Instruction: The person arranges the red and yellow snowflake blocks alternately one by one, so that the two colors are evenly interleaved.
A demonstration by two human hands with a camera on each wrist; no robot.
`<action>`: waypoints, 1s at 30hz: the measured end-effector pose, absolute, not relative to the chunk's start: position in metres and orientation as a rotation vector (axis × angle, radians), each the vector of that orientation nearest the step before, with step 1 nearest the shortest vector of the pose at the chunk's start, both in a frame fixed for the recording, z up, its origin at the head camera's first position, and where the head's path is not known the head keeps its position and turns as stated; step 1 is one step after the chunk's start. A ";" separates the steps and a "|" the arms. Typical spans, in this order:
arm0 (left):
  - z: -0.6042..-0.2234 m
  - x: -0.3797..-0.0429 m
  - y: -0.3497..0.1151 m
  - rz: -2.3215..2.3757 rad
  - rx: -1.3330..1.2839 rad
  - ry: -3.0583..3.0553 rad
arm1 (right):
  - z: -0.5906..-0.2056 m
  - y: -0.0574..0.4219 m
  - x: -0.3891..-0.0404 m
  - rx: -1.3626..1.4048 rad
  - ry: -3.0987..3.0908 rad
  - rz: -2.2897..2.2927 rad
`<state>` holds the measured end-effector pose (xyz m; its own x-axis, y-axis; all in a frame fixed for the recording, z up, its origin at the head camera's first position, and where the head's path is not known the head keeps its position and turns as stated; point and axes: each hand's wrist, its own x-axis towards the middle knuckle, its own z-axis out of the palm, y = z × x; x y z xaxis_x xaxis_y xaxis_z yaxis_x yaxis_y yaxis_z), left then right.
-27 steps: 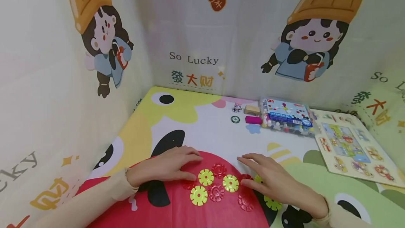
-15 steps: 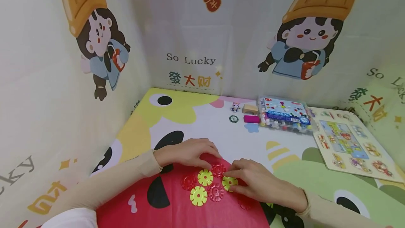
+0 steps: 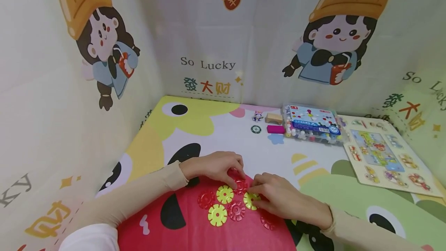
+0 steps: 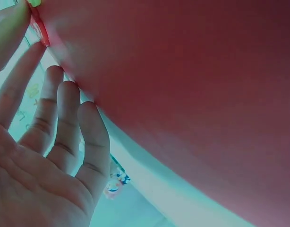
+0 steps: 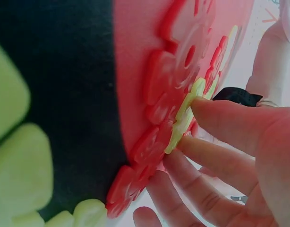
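My left hand (image 3: 221, 165) pinches the rim of a red snowflake disc (image 3: 241, 188) between thumb and index finger; the left wrist view shows the red disc (image 4: 39, 30) at the fingertips, other fingers spread. To its right, my right hand (image 3: 280, 196) pinches a notched yellow snowflake disc (image 3: 249, 201). In the right wrist view, thumb and index finger meet on that yellow disc (image 5: 185, 116), which stands tilted above red ones. Nearby on the red print lie two yellow discs, one of them the lower yellow disc (image 3: 217, 215), and several red discs, including a red disc (image 3: 206, 199) at left.
At the back right stand a clear box (image 3: 311, 124) of small parts and a wooden puzzle board (image 3: 390, 154). Beside the box are a wooden block (image 3: 274, 118), a magenta block (image 3: 275, 129), a small figurine (image 3: 258, 116) and a round token (image 3: 256, 129). Printed curtains enclose the table.
Both hands have moved inward from either side of the discs. The left now pinches a red disc and the right a yellow one. The head view has shifted slightly.
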<state>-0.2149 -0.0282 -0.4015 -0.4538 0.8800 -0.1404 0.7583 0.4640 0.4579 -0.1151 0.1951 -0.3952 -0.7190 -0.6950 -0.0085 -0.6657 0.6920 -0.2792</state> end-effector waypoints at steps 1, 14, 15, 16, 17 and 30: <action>-0.401 -0.215 -0.028 0.477 1.380 2.360 | -0.395 0.195 -0.115 -1.115 2.784 -0.390; -0.402 -0.205 -0.022 0.405 1.359 2.445 | -0.398 0.195 -0.114 -1.075 2.773 -0.366; -0.402 -0.204 -0.021 0.390 1.360 2.450 | -0.398 0.195 -0.114 -1.078 2.775 -0.361; -0.401 -0.204 -0.021 0.377 1.364 2.454 | -0.398 0.195 -0.114 -1.080 2.777 -0.360; -0.401 -0.205 -0.020 0.366 1.372 2.456 | -0.398 0.195 -0.114 -1.081 2.778 -0.359; -0.396 -0.206 -0.014 0.402 1.273 2.376 | -0.398 0.195 -0.111 -1.139 2.809 -0.312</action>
